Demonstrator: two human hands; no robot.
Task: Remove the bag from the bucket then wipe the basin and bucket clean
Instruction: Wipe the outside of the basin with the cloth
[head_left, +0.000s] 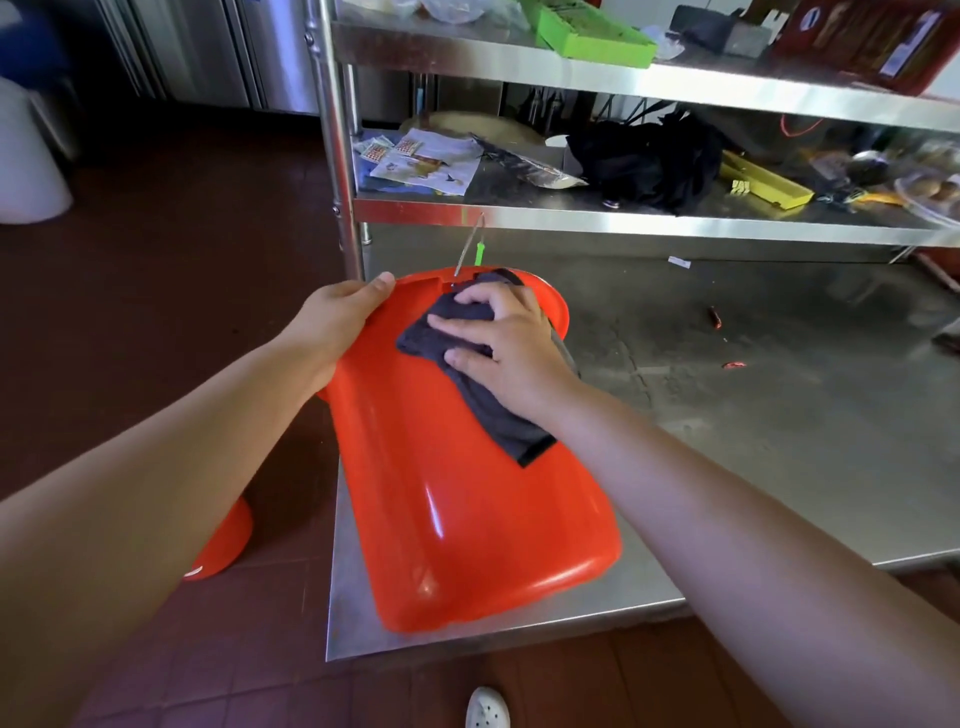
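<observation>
Left hand (337, 317) gripping the far-left rim of the orange bucket (467, 519), right hand (504, 348) pressing a dark cloth (457, 374) flat on its upturned side, near that rim. Lying on the steel table (779, 415), long axis running toward the body. Probably wiping down toward the base next.
</observation>
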